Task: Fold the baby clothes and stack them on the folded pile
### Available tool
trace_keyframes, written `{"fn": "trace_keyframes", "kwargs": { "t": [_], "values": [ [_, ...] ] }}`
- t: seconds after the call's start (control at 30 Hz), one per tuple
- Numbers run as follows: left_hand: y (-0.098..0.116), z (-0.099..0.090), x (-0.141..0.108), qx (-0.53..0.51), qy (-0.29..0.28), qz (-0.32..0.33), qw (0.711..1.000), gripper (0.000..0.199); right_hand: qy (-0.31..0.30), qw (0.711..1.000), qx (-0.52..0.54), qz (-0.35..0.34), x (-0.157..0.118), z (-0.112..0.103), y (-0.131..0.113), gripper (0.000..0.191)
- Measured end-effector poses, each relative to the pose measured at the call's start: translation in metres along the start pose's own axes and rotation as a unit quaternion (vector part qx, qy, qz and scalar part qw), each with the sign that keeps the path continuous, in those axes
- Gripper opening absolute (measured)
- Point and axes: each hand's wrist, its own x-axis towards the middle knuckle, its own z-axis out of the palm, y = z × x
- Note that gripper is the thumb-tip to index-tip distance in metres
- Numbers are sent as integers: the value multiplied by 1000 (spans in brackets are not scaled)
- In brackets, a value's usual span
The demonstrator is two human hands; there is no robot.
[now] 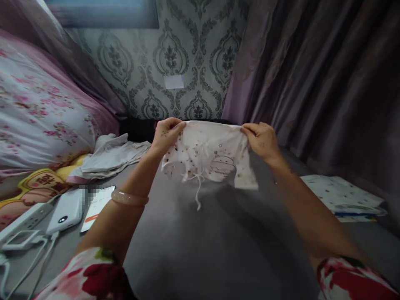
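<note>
A small white baby top [209,150] with tie strings, scattered dots and a cartoon animal print hangs stretched between my hands above the grey bed sheet [203,246]. My left hand [168,132] pinches its upper left edge, fingers closed. At the upper right edge my right hand [260,138] grips the fabric between thumb and fingers. One sleeve droops below the right hand, and a white string dangles from the middle of the top.
Folded clothes [343,193] lie at the right, and a pile of white clothes [109,156] at the left. Near my left forearm are a phone [97,208], a white power bank [66,210], a power strip [26,221] with cables, and a yellow cushion [40,185].
</note>
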Motion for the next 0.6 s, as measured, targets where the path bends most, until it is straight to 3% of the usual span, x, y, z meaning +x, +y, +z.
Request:
{"fn": "trace_keyframes", "kwargs": {
  "t": [0.2,0.3,0.37,0.5,0.57,0.6],
  "values": [
    [-6,5,0,-15,-22,-42,999,14,-13,996,69,62,-1,8,1,24],
    [-1,-5,-5,-1,-48,-42,998,18,-19,993,90,75,-5,4,2,26],
    [6,-19,-9,-12,-100,-44,994,22,-74,985,138,71,-9,-4,3,30],
    [11,-43,-11,-32,-261,-51,963,26,-171,954,232,83,-13,-18,5,37],
    [7,-39,-10,10,-275,-49,960,23,-160,959,216,91,-11,-18,3,35],
    [3,-33,-10,44,-243,-44,968,21,-148,965,197,92,-9,-16,1,34]
  ]
}}
